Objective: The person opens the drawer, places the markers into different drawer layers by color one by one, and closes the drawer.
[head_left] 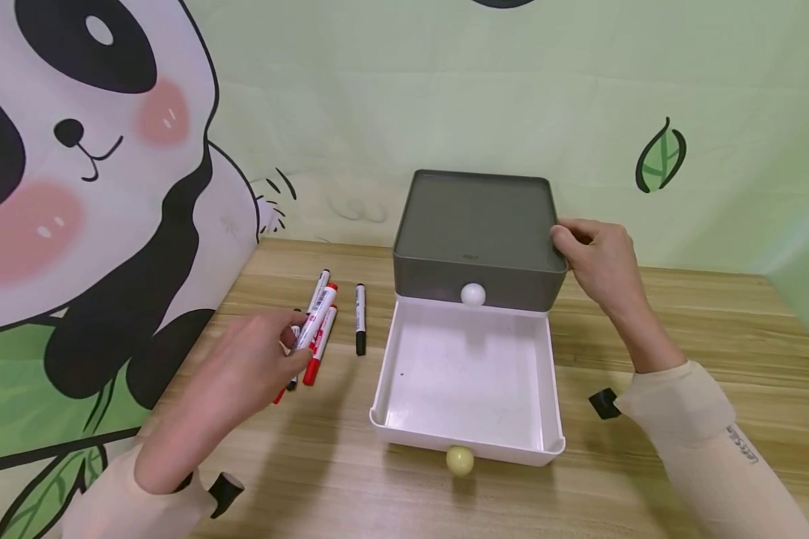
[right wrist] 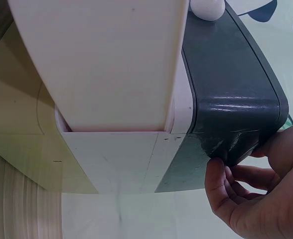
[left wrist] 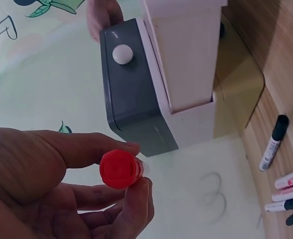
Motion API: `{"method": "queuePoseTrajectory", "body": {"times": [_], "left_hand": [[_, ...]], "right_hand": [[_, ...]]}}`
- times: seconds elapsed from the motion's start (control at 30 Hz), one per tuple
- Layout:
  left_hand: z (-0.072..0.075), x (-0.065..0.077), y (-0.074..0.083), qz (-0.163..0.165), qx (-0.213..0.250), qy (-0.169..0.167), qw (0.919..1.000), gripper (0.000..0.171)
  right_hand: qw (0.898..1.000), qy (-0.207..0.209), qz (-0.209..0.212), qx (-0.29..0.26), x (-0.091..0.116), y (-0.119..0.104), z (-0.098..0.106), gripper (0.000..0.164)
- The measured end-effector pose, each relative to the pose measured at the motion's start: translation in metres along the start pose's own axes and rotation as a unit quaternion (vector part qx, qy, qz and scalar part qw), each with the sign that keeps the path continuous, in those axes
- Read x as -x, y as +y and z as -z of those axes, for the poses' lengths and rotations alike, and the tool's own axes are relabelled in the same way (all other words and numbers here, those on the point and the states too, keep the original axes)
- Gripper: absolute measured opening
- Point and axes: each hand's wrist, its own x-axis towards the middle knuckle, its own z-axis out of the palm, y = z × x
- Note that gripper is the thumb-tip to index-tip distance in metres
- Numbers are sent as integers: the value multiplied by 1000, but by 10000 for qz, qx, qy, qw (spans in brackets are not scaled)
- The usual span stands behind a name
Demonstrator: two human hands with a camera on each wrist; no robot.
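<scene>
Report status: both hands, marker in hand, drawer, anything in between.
Left hand pinches red-capped marker. Right hand grips side of grey top section. White drawer pulled out. Black-capped marker lies between left hand and drawer.

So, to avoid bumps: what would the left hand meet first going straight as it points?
Probably the dark grey rectangular plastic box, if the left hand clears the white markers with red or black caps; depth is unclear.

Pale green printed wall covering (head_left: 350,112) behind a wood-grain tabletop (head_left: 688,318).
A large cartoon panda (head_left: 117,209) with pink cheeks fills the left side; an outlined green leaf (head_left: 661,159) marks the right. Faint creases (head_left: 485,72) cross the covering, and a pale streak (head_left: 795,233) brightens its right side.
</scene>
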Motion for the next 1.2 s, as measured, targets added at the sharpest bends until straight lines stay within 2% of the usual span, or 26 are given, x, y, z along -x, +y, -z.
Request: {"method": "queuePoseTrajectory", "body": {"times": [0.13, 0.5, 0.8, 1.03, 1.2], "left_hand": [[-1, 3, 8, -164, 149, -5, 9998, 40], [-4, 4, 28, -530, -94, 54, 9985, 33], [-9, 4, 44, -587, 206, -216, 9978, 38], [-14, 2, 54, -680, 191, -268, 9971, 19], [-21, -2, 61, -750, 138, -386, 9963, 31]], "right_hand": [[10000, -12, 1, 8, -1, 0, 0, 42], [10000, -6, -17, 29, 0, 0, 1, 42], [9999, 39, 22, 138, 0, -1, 1, 41], [10000, 42, 36, 79, 0, -1, 0, 41], [10000, 23, 12, 69, 0, -1, 0, 41]]}}
